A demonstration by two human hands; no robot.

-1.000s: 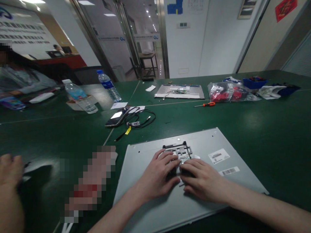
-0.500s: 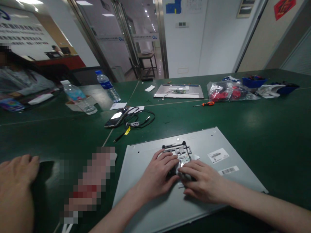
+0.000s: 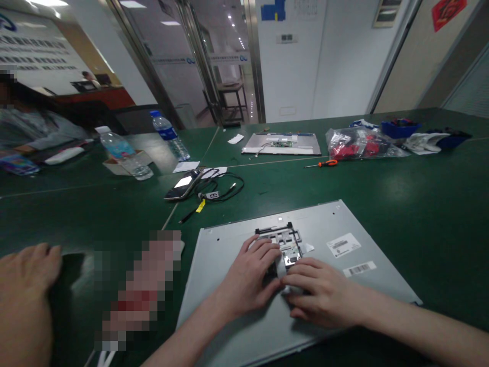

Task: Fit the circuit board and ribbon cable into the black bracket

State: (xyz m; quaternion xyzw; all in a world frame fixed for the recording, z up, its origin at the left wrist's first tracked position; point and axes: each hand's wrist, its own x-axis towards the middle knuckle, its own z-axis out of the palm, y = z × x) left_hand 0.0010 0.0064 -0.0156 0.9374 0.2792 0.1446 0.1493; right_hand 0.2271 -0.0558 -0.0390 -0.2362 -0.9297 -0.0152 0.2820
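Note:
A grey metal panel (image 3: 344, 224) with two barcode labels lies flat on the green table in front of me. A black bracket (image 3: 280, 235) sits at its middle. My left hand (image 3: 248, 278) rests on the panel with its fingers spread over the bracket's near left side. My right hand (image 3: 319, 290) lies just right of it. Its fingers are pressed together and point left at a small silvery strip (image 3: 284, 264) below the bracket. The thumbs of both hands nearly touch there. What lies under the fingertips is hidden.
Another person's hand (image 3: 26, 275) rests on a dark object at the lower left. Beyond the panel lie a phone (image 3: 183, 184), a coiled black cable (image 3: 219, 186), an orange-handled screwdriver (image 3: 324, 164), a second panel (image 3: 282, 143), plastic bags (image 3: 359, 142) and two water bottles (image 3: 168, 135).
My right hand has slid a little toward me, uncovering more of the bracket and the silvery strip. The other person's hand at the left came further in, then stayed.

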